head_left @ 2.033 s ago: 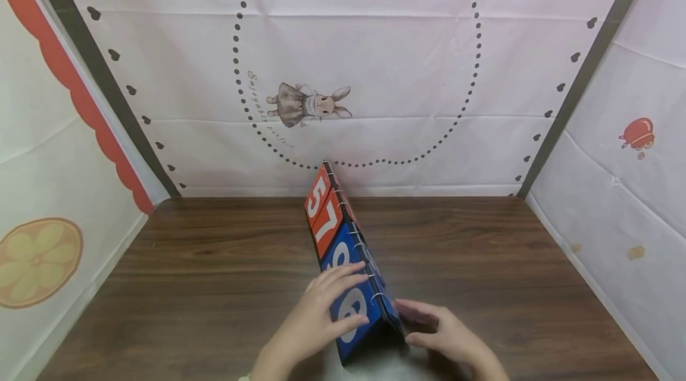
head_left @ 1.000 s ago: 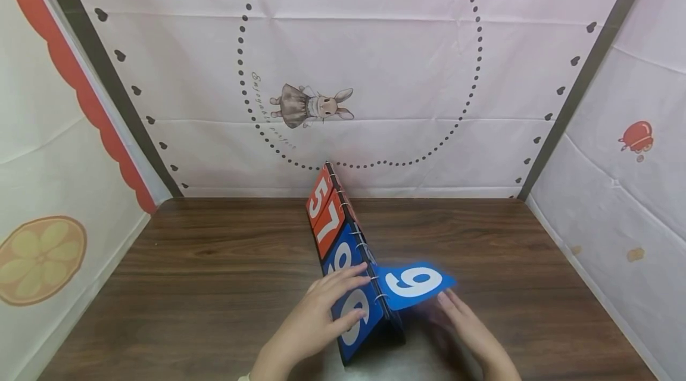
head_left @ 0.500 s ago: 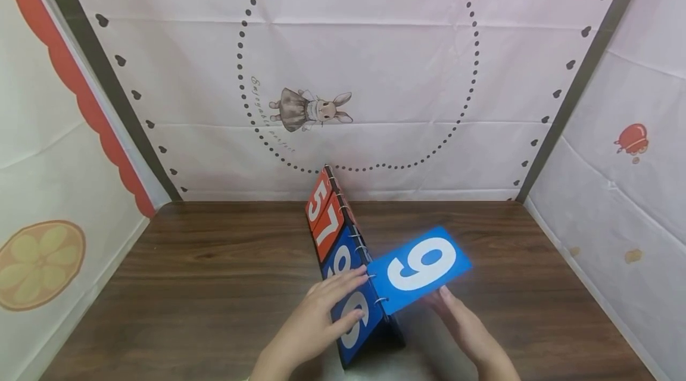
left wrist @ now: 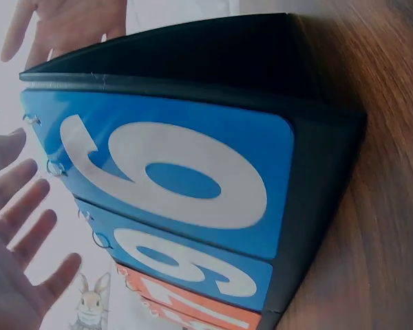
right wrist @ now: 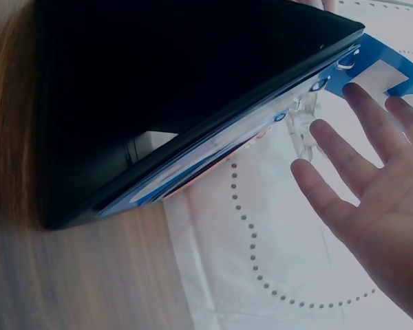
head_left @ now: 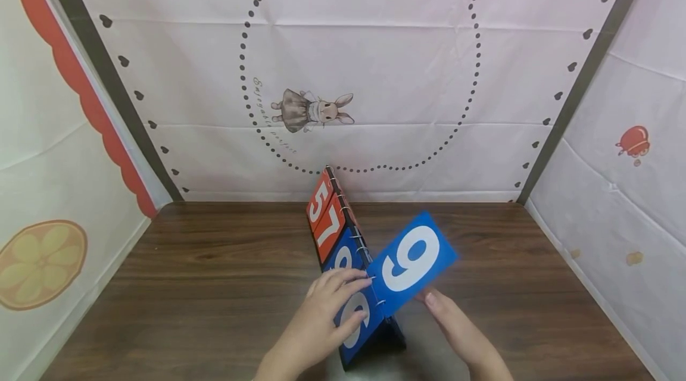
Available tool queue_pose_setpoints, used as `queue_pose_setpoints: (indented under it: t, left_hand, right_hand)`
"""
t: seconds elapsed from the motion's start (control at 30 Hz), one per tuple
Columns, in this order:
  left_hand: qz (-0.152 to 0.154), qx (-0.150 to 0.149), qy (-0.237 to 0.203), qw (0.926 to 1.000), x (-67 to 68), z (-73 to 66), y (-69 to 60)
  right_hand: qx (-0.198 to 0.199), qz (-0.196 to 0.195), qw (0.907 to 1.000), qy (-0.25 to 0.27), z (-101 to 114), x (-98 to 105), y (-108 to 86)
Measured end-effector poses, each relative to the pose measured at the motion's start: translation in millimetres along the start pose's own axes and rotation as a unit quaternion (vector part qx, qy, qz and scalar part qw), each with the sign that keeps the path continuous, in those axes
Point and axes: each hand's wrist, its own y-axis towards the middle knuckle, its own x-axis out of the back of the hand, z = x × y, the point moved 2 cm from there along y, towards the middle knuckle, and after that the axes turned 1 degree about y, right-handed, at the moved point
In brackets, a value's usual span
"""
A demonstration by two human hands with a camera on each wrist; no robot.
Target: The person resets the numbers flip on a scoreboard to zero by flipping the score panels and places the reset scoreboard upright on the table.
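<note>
A flip scoreboard (head_left: 349,289) stands tent-like on the table, with red and blue number cards hung on metal rings along its top edge. One blue card (head_left: 412,259) with a white 6-or-9 figure is raised off the right side, slanting up from its rings. My right hand (head_left: 455,324) is under that card, its fingers extended by the underside; the right wrist view shows the fingers (right wrist: 354,161) spread and uncurled. My left hand (head_left: 321,315) lies over the near blue cards on the left face, fingertips close to the rings. In the left wrist view its fingers (left wrist: 27,220) are spread.
The dark wood-grain table (head_left: 230,262) extends on both sides of the scoreboard. A white printed cloth (head_left: 418,83) hangs behind it, and further cloth walls (head_left: 638,202) enclose the left and right sides.
The blue card was swung up from the right side of the scoreboard and now tilts higher towards the top edge. My right hand followed beneath it; my left hand has hardly moved.
</note>
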Motion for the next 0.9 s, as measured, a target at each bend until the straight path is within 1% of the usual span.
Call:
queue_pose_setpoints:
  t: [0.07,0.17,0.23,0.37,0.47,0.6,0.7,0.77,0.9]
  left_hand:
    - [-0.014,-0.019,0.015,0.9996,0.3,-2.1,0.0]
    - [-0.021,-0.036,0.038,0.9984,0.1,-3.2,-0.5]
    - [-0.022,-0.044,0.049,0.9976,-0.4,-3.4,-1.2]
    - [-0.025,-0.063,0.067,0.9955,-1.7,-3.5,-1.6]
    - [-0.03,-0.067,0.068,0.995,-2.0,-4.0,-1.7]
    - [-0.037,-0.066,0.055,0.9957,-0.8,-5.1,-1.9]
    - [-0.038,-0.064,0.044,0.9962,0.5,-6.2,-2.1]
    - [-0.038,-0.063,0.04,0.9965,1.4,-7.1,-2.2]
    - [-0.042,-0.066,0.034,0.9964,2.0,-8.0,-2.8]
  right_hand:
    - [0.004,0.004,1.0,-0.006,0.6,-1.2,-0.4]
    - [0.028,0.019,0.9993,-0.017,1.9,-2.2,-0.5]
    - [0.062,0.034,0.9971,-0.028,3.3,-2.7,0.1]
    - [0.136,0.061,0.9874,-0.054,6.8,-4.5,1.4]
    - [0.152,0.07,0.9843,-0.056,8.0,-6.2,1.8]
    - [0.165,0.075,0.9828,-0.035,8.7,-8.4,2.7]
    - [0.195,0.086,0.9768,-0.02,10.1,-10.6,4.0]
    - [0.217,0.09,0.9717,-0.02,11.0,-12.2,5.1]
    - [0.241,0.081,0.9666,-0.031,12.9,-15.2,6.6]
